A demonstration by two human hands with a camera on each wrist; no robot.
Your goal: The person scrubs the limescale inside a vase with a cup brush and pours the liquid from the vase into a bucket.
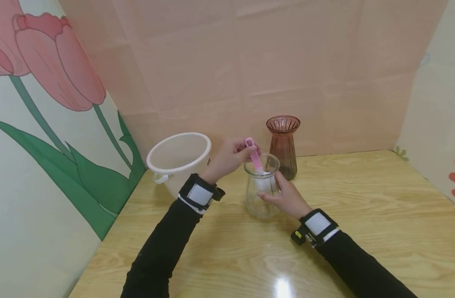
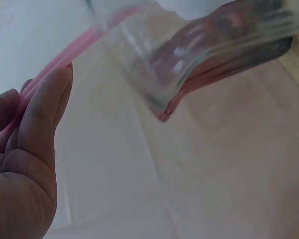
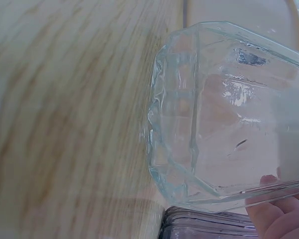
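**Brush in the clear vase, one hand steadying**

The clear glass vase point(image 1: 262, 191) stands upright on the wooden table point(image 1: 361, 215), just in front of and slightly left of the brown-red ribbed vase point(image 1: 283, 145), with the white bucket point(image 1: 178, 159) to the clear vase's left. A pink-handled brush point(image 1: 254, 157) goes down through the clear vase's mouth, its white head sitting inside the neck.

To do this well, I judge that the handle should stay near the middle of the mouth so it does not lever against the glass rim, and that the strokes should be short, since the brown-red vase is close behind and a tipped clear vase would knock it. The holding hand should press down as well as inward, so the base stays flat on the table.

The left hand point(image 1: 229, 157) is above and left of the clear vase's mouth, wrist raised, fingers curled round the top of the pink handle; the left wrist view shows the fingers point(image 2: 45, 107) closed along the handle point(image 2: 65, 55). The right hand point(image 1: 285, 196) comes in from the clear vase's right, low over the table, thumb and fingers wrapped round its body; in the right wrist view only the fingertips point(image 3: 276, 214) show against the glass point(image 3: 224, 114). Both forearms, in black sleeves with wrist straps, angle inward toward the clear vase.
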